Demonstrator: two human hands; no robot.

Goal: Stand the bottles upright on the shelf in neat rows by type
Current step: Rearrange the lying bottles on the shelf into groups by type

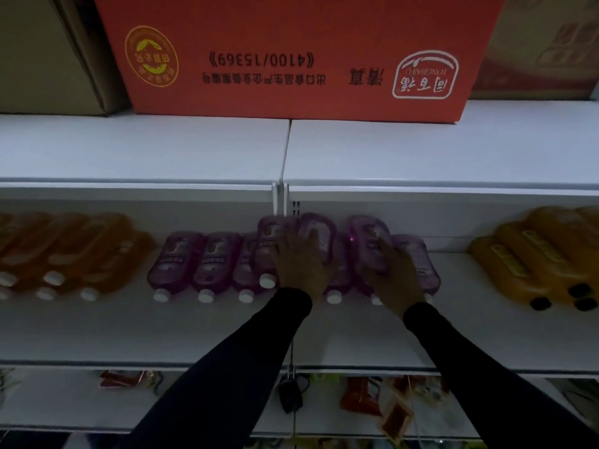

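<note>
Several purple bottles (176, 264) with white caps lie flat on the white shelf (194, 332), caps toward me. More purple bottles are stacked on top in the middle. My left hand (301, 264) rests on a top purple bottle (270, 244), fingers wrapped over it. My right hand (393, 273) grips another top purple bottle (369, 241). Orange bottles with white caps (74, 254) lie in a pile at the left. Orange bottles with black caps (544, 257) lie stacked at the right.
A red carton (291, 53) sits upside down on the upper shelf (146, 150), a brown box (48, 53) to its left. A shelf divider post (280, 197) stands behind the purple bottles. Packaged goods (389, 406) hang below the shelf edge.
</note>
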